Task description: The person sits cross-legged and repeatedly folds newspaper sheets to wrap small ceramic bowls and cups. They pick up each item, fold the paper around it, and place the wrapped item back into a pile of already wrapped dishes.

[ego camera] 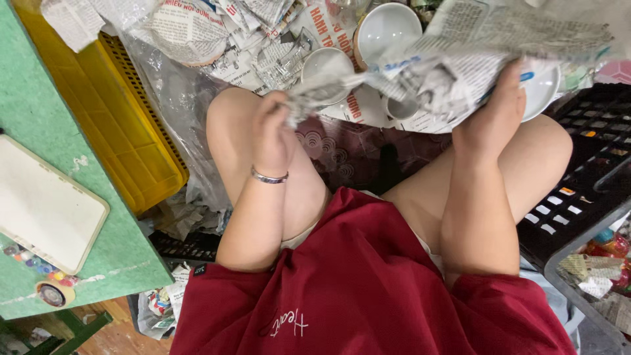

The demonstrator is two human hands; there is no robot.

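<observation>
So I'm sitting down, looking over my knees. My left hand (pixel 273 128) is closed tight around the twisted, scrunched-up end of a newspaper sheet (pixel 453 62), fingers curled in so it's pinched in my fist. There's a silver bracelet (pixel 268 176) on that wrist. My right hand (pixel 493 115) is up under the wide part of the same sheet, fingers pressed against the paper and gripping it from below, so the sheet runs across between both hands, above my knees. I can't really tell if there's anything wrapped inside it, the paper hides that.

Just beyond the sheet on the floor there's a bunch of white bowls (pixel 386 27) sitting on more newspaper, one of them partly hidden behind the sheet I'm holding. Crumpled paper and clear plastic wrap (pixel 177 98) are piled up on my left side next to a yellow plastic crate (pixel 125 125). Further left is a green bench (pixel 39 112) with a white tray (pixel 43 204) on it and a roll of tape (pixel 51 294) near its edge. On my right is a black crate (pixel 585 177).
</observation>
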